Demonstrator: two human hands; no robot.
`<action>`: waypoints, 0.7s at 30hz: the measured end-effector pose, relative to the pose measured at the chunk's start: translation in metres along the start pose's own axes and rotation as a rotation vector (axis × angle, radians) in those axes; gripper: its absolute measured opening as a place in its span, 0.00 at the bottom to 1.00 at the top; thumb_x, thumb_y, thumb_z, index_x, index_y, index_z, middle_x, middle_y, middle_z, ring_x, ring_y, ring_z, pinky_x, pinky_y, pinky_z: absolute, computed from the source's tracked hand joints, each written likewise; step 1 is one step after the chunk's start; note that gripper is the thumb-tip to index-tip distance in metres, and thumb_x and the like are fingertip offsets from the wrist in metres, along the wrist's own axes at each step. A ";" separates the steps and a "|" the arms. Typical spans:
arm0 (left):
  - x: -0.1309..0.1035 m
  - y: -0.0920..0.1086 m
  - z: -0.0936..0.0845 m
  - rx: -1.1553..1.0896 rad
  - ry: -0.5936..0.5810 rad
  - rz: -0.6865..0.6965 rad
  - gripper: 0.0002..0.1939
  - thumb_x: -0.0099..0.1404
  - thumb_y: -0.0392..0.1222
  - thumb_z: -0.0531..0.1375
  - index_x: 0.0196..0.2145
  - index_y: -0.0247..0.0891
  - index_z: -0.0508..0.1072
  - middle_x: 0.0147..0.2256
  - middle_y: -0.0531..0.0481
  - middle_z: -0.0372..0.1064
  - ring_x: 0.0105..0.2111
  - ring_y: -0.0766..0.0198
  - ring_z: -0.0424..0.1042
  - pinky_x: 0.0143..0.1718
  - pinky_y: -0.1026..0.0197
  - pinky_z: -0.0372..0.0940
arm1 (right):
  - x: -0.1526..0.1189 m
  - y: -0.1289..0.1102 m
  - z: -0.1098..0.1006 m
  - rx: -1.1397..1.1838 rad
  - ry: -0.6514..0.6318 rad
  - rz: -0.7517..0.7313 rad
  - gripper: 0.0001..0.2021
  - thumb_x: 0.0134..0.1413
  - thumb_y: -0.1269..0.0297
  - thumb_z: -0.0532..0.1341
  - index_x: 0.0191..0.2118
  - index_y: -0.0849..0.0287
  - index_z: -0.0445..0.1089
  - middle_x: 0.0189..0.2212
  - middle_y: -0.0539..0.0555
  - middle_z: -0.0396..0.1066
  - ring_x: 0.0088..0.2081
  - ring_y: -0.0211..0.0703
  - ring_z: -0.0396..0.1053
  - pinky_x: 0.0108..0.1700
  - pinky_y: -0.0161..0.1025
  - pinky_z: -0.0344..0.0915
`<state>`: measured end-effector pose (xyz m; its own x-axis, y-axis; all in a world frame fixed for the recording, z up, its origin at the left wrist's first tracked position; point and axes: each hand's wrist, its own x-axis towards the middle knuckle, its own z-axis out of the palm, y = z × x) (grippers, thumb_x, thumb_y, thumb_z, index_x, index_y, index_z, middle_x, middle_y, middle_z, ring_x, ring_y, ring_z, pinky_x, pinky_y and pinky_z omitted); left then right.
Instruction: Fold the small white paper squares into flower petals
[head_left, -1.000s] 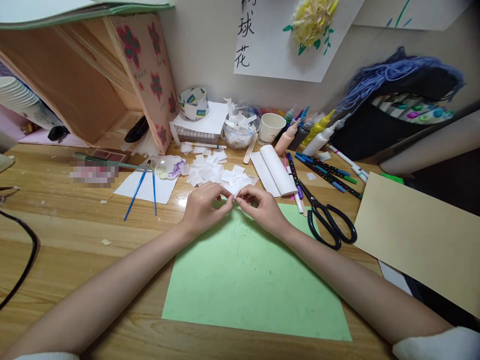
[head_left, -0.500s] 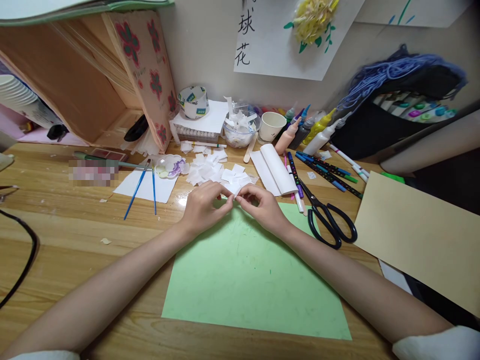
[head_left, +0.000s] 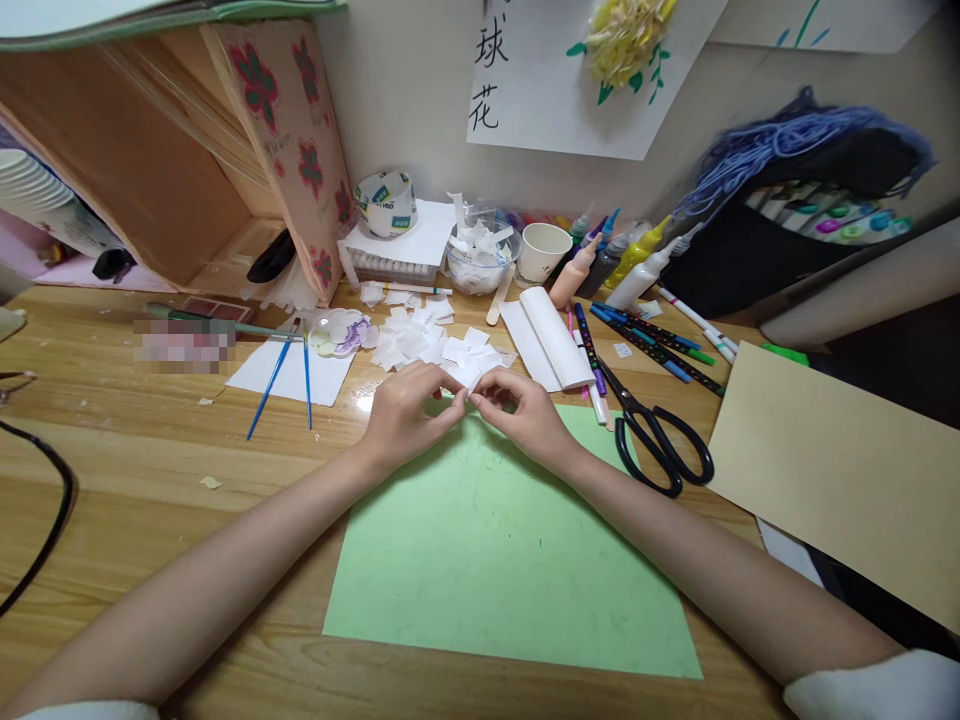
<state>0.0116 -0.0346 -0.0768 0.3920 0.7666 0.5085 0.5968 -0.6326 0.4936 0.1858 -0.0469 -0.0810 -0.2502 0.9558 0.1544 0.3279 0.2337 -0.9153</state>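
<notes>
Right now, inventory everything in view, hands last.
Sheet: one, green, between forearms
Paper scraps: many, white, beyond hands
Scissors: one, black, right
Rolled paper: one, white, right
Markers: several, mixed, right
Card: one, tan, right
Slim paintbrushes: two, blue, left
Tape roll: one, white-green, back
Bowl: one, clear, back
Open cup: one, white, back
Bottles: several, mixed, back
Box: one, pinkish, back left
Flower decoration: one, yellow, wall
Cord bundle: one, blue, back right
Left hand, right hand: two, bare, at scraps

Site is a craft corner, home or classroom undetermined: wooden desk point(head_left: 150, 500), paintbrushes point(head_left: 271, 385) at nine o'clock, paint bottles point(head_left: 576, 275) at two, scissors point(head_left: 637, 409) at four, flower picture point(head_left: 626, 45) on the wall point(head_left: 412, 100) at one.
</notes>
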 end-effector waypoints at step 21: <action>0.000 0.000 0.001 -0.002 -0.004 -0.001 0.06 0.60 0.38 0.58 0.27 0.37 0.70 0.25 0.51 0.70 0.27 0.66 0.66 0.30 0.63 0.60 | 0.000 0.000 -0.001 -0.013 0.005 -0.003 0.03 0.52 0.66 0.58 0.30 0.59 0.68 0.28 0.51 0.67 0.29 0.37 0.62 0.31 0.35 0.59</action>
<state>0.0121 -0.0345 -0.0773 0.3943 0.7677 0.5052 0.5955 -0.6321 0.4958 0.1863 -0.0463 -0.0806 -0.2466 0.9559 0.1595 0.3388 0.2392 -0.9099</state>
